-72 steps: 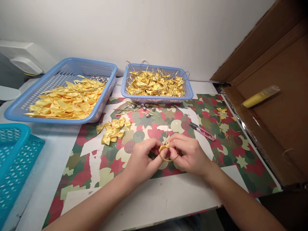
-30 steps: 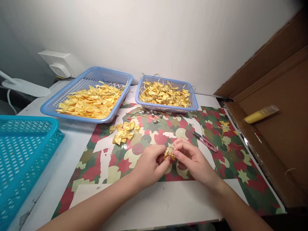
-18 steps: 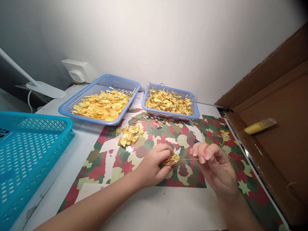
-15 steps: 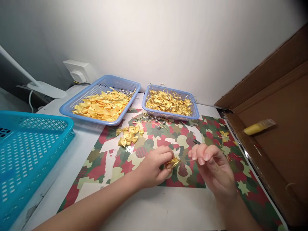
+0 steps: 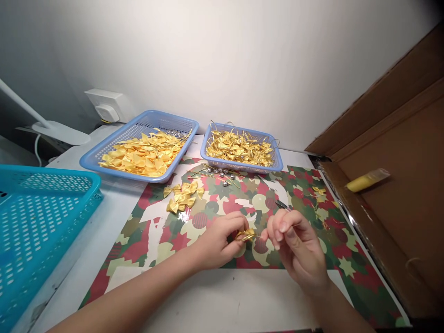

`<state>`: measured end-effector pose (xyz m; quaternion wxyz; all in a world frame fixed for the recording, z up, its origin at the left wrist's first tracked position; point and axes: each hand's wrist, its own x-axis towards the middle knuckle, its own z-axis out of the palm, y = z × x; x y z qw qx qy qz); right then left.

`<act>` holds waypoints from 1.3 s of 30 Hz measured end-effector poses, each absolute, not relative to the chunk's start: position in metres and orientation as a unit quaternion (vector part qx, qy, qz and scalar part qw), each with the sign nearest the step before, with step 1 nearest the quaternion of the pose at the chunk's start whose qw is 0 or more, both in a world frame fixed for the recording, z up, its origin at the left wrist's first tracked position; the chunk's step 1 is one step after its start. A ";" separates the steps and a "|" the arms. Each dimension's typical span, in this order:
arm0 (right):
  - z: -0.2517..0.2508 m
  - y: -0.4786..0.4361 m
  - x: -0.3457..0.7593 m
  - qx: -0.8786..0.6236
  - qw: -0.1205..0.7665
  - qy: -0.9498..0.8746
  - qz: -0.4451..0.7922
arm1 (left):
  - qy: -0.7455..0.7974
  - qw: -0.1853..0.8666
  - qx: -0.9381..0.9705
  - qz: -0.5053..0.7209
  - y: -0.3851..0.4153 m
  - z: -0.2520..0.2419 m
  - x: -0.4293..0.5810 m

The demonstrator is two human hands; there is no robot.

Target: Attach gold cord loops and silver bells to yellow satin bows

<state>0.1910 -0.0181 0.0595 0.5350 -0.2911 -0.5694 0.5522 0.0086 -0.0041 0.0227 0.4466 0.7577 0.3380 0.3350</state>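
Note:
My left hand point(image 5: 224, 238) is closed in a pinch around a small yellow bow with gold cord point(image 5: 247, 235), partly hidden by its fingers. To the right of the bow, my right hand point(image 5: 300, 245) has thumb and fingertips pressed together on a fine thread point(image 5: 257, 236) that runs out from the bow. Only a short bit of this thread shows. Just behind the right hand, the dark tip of a tool point(image 5: 282, 205) lies on the patterned sheet point(image 5: 208, 249); the rest is hidden. Several loose yellow bows point(image 5: 183, 196) lie left of the hands.
A blue basket point(image 5: 163, 178) holds yellow bows, and a smaller blue basket point(image 5: 277, 164) holds bows with gold cords. Silver bells point(image 5: 222, 174) and gold cords lie before it. A teal basket point(image 5: 52, 217) stands left; a cardboard box point(image 5: 398, 138) borders the right.
My right hand has come closer to my left hand and the bow, so the stretched thread between them is shorter. The left hand still grips the bow. The view has shifted slightly.

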 end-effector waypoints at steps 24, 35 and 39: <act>0.054 -0.031 0.181 -0.291 0.575 -0.511 0.569 | 0.404 0.597 0.558 0.411 -0.004 0.019 0.019; 0.036 -0.036 0.177 -0.322 0.547 -0.475 0.609 | 0.353 0.762 0.300 0.453 -0.002 0.026 0.016; 0.033 -0.029 0.177 -0.354 0.555 -0.447 0.605 | 0.327 0.787 0.275 0.445 -0.001 0.030 0.011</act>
